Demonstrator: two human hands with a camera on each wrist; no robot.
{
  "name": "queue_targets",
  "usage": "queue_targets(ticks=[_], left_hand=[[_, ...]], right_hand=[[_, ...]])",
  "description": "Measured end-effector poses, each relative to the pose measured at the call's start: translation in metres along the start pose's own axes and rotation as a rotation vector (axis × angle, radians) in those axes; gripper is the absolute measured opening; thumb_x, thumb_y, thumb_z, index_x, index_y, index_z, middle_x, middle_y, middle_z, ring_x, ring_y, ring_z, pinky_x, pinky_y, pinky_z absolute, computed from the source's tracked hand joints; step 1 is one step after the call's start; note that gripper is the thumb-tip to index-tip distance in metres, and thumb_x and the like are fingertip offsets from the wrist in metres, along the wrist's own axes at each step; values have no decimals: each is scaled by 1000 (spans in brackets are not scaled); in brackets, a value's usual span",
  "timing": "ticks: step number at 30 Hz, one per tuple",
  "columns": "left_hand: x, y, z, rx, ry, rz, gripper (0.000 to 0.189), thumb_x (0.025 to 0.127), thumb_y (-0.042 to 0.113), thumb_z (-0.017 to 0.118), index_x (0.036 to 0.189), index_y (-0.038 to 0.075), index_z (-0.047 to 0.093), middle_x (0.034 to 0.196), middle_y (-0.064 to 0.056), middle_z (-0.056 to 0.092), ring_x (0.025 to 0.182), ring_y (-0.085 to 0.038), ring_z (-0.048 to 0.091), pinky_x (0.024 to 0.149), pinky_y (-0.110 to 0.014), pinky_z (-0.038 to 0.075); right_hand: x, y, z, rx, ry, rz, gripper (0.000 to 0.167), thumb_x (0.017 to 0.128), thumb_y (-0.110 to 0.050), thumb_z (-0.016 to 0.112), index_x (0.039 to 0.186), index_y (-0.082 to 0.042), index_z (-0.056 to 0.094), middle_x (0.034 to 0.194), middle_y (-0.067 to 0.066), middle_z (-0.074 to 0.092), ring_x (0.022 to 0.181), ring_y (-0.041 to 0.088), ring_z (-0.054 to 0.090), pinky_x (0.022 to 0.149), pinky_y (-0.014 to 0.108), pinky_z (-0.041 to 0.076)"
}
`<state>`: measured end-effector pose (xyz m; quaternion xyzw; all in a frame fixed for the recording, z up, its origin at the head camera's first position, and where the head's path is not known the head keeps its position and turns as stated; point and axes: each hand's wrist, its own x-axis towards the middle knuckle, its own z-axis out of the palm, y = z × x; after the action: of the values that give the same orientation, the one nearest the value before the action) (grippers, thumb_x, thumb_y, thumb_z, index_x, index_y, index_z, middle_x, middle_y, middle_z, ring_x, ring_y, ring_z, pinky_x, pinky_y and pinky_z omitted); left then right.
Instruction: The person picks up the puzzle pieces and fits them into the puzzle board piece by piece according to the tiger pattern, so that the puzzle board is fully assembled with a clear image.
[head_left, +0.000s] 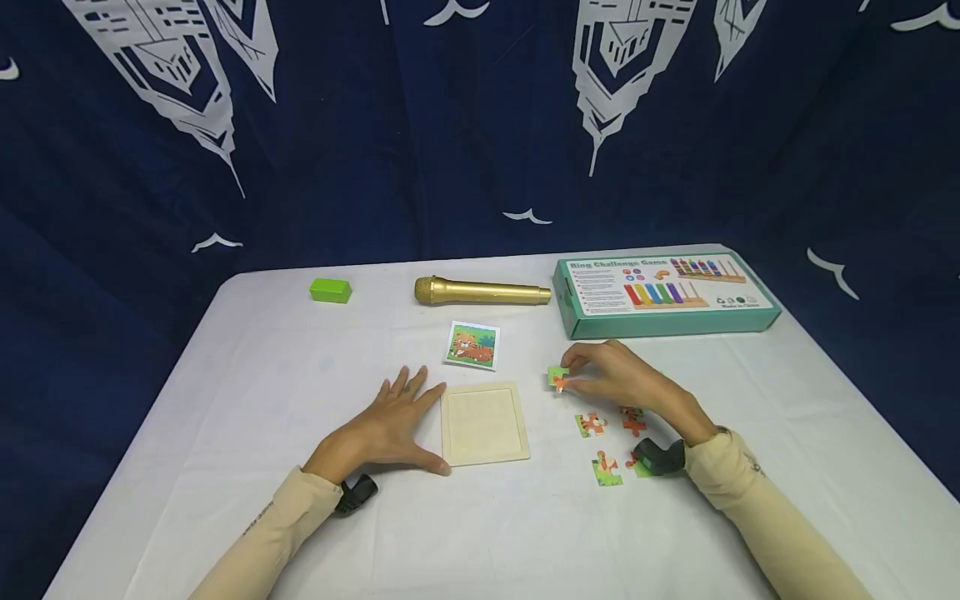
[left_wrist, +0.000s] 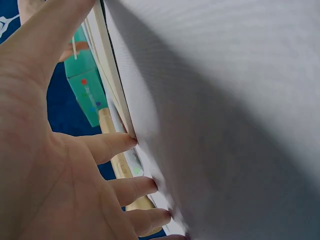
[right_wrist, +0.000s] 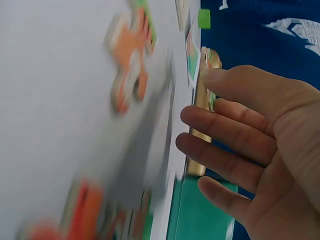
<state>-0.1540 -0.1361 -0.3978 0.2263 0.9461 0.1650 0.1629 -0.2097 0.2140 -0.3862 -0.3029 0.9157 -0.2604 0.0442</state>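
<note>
My left hand rests on the white cloth with its fingers spread. Its thumb and index finger touch the left side of a pale wooden puzzle tray, whose recess holds no pieces. Between right thumb and fingertips, my right hand pinches a green and orange jigsaw piece above the table. Below that hand lie several loose pieces: one with an orange face, a red one, a green-cornered piece, and another piece partly hidden by the wrist camera. In the right wrist view a loose piece looks blurred.
Behind the tray lies a tiger picture card. Farther back are a gold microphone, a green block and a teal Ring Challenge Game box. A dark blue patterned curtain hangs beyond the table.
</note>
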Motion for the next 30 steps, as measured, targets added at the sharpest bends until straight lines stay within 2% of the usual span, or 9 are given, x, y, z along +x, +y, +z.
queue_targets(ticks=[7,13,21,30], left_hand=[[1,-2,1,-1,1,4,119,59,66,80,152,11,29,159,-21,6,145,-41,-4,116,-58,2],[1,-3,2,-5,3,8,119,59,66,80,152,12,29,159,-21,6,145,-41,-4,116,-57,2],[1,-3,1,-5,3,8,119,60,67,78,152,12,29,159,-21,7,145,-41,-4,116,-58,3],[1,-5,1,7,-4,19,117,62,68,76,152,11,27,159,-20,7,145,-41,-2,116,-58,5]], right_hand=[[17,-23,9,6,-10,-54,29,84,-20,73,110,-7,66,99,3,73,97,19,68,88,42,51],[34,-40,25,-35,-47,-121,26,85,-21,73,107,-8,68,98,1,73,93,16,68,85,36,53],[51,-66,48,-28,-76,-173,25,86,-23,72,106,-7,70,97,1,73,93,13,67,85,31,53],[61,-82,61,-39,-82,-237,22,86,-19,71,104,-5,71,97,1,71,88,10,64,81,26,52]])
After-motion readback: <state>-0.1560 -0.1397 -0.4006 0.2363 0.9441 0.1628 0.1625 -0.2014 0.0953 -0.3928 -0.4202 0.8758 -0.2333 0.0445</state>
